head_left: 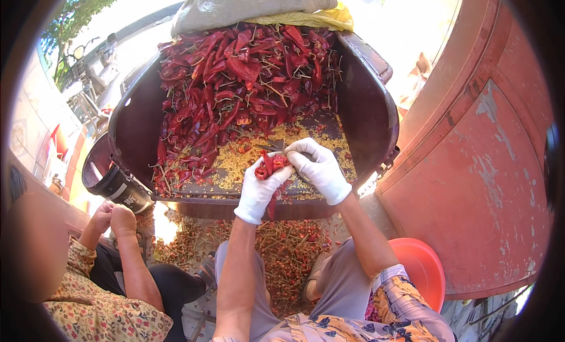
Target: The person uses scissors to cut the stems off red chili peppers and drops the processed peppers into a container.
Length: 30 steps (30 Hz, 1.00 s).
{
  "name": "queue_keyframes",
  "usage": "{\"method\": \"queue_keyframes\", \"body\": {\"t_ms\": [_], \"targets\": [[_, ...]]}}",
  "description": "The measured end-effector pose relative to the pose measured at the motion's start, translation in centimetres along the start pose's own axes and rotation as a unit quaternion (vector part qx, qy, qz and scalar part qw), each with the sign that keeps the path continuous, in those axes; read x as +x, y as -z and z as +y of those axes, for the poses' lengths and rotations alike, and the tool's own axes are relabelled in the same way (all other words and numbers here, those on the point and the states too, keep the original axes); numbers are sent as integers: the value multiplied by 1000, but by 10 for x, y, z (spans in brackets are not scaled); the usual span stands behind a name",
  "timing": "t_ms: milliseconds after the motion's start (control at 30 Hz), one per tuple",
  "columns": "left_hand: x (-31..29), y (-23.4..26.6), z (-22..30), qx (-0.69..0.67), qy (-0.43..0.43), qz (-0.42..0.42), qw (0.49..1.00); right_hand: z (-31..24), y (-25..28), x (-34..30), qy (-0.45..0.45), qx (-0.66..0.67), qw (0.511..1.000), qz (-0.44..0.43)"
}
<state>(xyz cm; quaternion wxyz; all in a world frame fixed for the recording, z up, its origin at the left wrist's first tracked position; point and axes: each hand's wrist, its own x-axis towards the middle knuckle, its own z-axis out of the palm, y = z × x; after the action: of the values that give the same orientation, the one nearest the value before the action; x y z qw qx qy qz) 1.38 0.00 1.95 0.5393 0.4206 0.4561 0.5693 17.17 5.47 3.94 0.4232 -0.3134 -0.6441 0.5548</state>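
While clasped in left hand and pinched at one end by right hand, over front of brown tub, seems light, leathery, easily torn: best to take red pepper mid-body.

Deep red shown by chilli heap at eleven o'clock, brighter red by held chilli at centre; white by left glove, right glove. Gate, three o'clock: dull red, streaked pale grey. Basin, four o'clock: coral. Co-worker's tan shirt, eight o'clock: flower-patterned.
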Motion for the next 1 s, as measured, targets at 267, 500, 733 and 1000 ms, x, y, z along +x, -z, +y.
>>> {"method": "queue_keyframes", "body": {"t_ms": [267, 500, 733, 1000], "targets": [[0, -10, -12, -91, -8, -1, 996, -6, 3, -4, -34, 71, 997, -5], [-9, -10, 2, -148, 15, 4, 989, -16, -13, -10, -56, 106, 992, 33], [-11, -3, 0, -150, 20, -23, 988, -5, -15, -11, -134, 357, 924, -19], [-9, -6, -9, -215, 52, 38, 974, -13, -24, -10, -33, 90, 993, 76]]}}
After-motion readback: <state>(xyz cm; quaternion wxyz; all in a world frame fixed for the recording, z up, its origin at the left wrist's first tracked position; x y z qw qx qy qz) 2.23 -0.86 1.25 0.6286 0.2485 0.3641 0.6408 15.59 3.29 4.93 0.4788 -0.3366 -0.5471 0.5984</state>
